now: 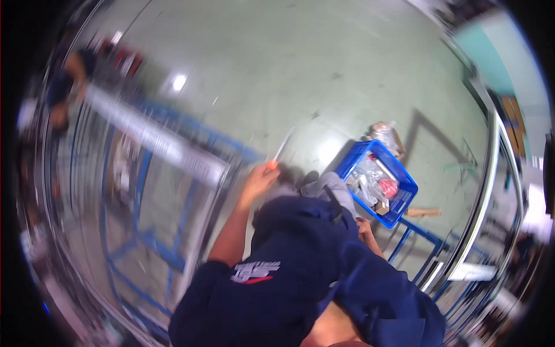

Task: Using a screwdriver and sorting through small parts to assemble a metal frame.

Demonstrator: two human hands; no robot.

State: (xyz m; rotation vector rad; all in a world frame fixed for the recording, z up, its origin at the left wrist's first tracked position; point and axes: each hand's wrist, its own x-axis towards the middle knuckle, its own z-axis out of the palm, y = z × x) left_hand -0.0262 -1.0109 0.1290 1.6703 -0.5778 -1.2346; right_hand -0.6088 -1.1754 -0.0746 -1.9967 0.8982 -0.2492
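Note:
My left hand (261, 180) is closed around the orange handle of a screwdriver (281, 149), whose thin metal shaft points up and away over the floor. Low at my right side is my right hand (364, 230), close to my trouser leg and the near corner of a blue plastic crate (409, 179). Its fingers are small and smeared, so their pose is unclear. Inside the crate lie clear plastic bags, a red item (388, 188) and a small brown box (382, 207).
A long metal profile frame (156, 141) on blue supports (139, 191) stands to my left. At the far left is another person (75, 69). Behind the crate sits a plastic-wrapped bundle (386, 136). Another metal frame (485, 191) rises at right, with a wooden piece (424, 212) nearby.

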